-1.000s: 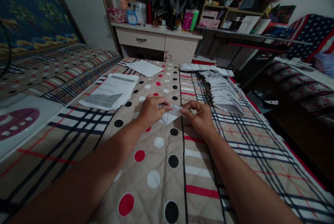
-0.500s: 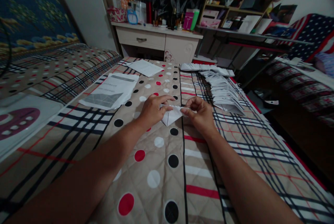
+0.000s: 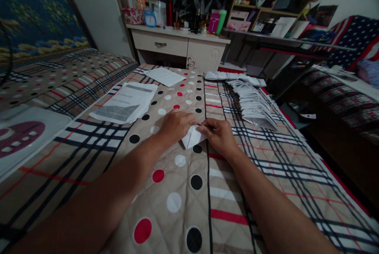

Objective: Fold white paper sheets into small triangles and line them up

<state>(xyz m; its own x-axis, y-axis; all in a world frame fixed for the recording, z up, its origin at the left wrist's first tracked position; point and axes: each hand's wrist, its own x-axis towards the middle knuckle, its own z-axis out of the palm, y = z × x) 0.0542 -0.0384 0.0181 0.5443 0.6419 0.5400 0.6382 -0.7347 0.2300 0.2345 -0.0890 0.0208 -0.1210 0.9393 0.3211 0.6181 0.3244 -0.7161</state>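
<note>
Between my hands is a small piece of folded white paper, its near corner pointing toward me above the bedspread. My left hand grips its left side, fingers curled over the far edge. With thumb and fingertips pressed together, my right hand pinches the paper's right side. The fingertips of both hands nearly meet at the paper's upper edge. Part of the paper is hidden under the fingers.
Right of my hands lies a long row of folded white papers. A printed paper stack and another white sheet stack lie to the left. A clear plastic-looking bag is at far left. A drawered dresser stands beyond the bed.
My right hand has shifted left and slightly down, closer to my left hand. My left fingers have curled in, and the paper has tilted, its near corner slightly lower.
</note>
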